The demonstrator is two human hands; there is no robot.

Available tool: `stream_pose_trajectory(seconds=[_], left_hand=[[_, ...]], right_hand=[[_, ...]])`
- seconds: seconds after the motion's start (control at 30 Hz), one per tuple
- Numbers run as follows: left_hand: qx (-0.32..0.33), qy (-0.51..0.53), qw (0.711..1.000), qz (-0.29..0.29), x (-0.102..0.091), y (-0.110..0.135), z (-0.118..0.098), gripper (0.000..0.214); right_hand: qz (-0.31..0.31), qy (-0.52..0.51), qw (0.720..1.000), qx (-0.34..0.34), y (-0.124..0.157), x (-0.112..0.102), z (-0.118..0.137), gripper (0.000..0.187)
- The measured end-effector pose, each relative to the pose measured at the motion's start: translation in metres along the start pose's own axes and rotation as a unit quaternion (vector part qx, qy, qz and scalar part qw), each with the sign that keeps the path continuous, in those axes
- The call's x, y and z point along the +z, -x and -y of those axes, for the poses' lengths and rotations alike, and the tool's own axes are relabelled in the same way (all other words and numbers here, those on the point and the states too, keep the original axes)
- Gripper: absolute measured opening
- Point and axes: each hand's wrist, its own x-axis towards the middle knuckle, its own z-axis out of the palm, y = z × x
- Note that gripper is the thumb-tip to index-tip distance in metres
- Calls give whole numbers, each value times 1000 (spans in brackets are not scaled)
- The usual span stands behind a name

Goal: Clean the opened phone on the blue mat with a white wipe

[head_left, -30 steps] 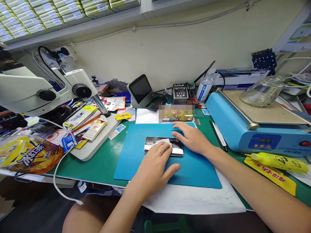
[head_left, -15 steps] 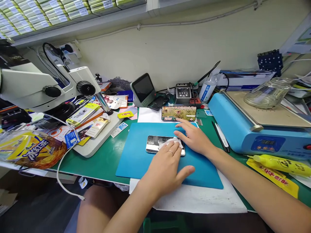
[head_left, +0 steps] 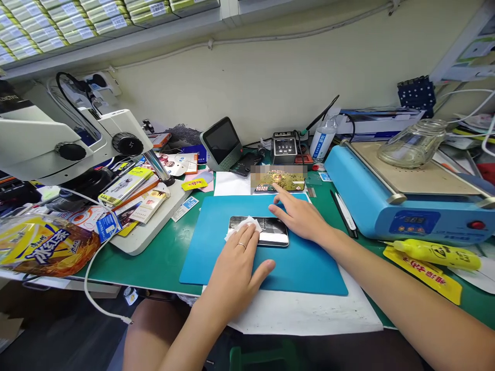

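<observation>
On the blue mat [head_left: 209,263] lies a smartphone [head_left: 275,234], screen up, its glossy surface reflecting. My left hand [head_left: 235,263] presses a crumpled white tissue [head_left: 242,225] onto the phone's left part, fingers laid out over it and thumb apart. Behind the mat a second phone [head_left: 286,181] stands on its long side, showing a colourful game, part of it blurred. My right hand [head_left: 303,214] hovers over the mat's back right, open and empty, its index fingertip at the lower edge of that game screen. Whether the fingertip touches the glass I cannot tell.
A microscope [head_left: 42,136] on a white base stands left, with packets around it and a drink pouch [head_left: 50,245]. Right are a blue heating plate machine [head_left: 367,206], a glass jar [head_left: 413,141], pens [head_left: 344,214] and a yellow tube [head_left: 441,252]. A white cable [head_left: 88,283] hangs over the table edge.
My left hand has slid the tissue from the right part of the lying phone to its left part. My right index finger has reached up to the standing phone's screen, whose picture differs.
</observation>
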Motion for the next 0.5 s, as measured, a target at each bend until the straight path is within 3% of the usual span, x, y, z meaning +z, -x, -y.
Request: stream_pose_trajectory(seconds=[0.17,0.37,0.5], left_hand=[[-2,-8,1000,7,0,1,0,61],[-17,-28,999,3,-6,0,1,60],[-27,-22,999,5,-5,1,3,60]], right_hand=[[-11,-16,1000,0,2,-1,0,49],[-87,-14,994,62,6,-1,-4,49],[-88,-15,994,66,3,1,-7,53]])
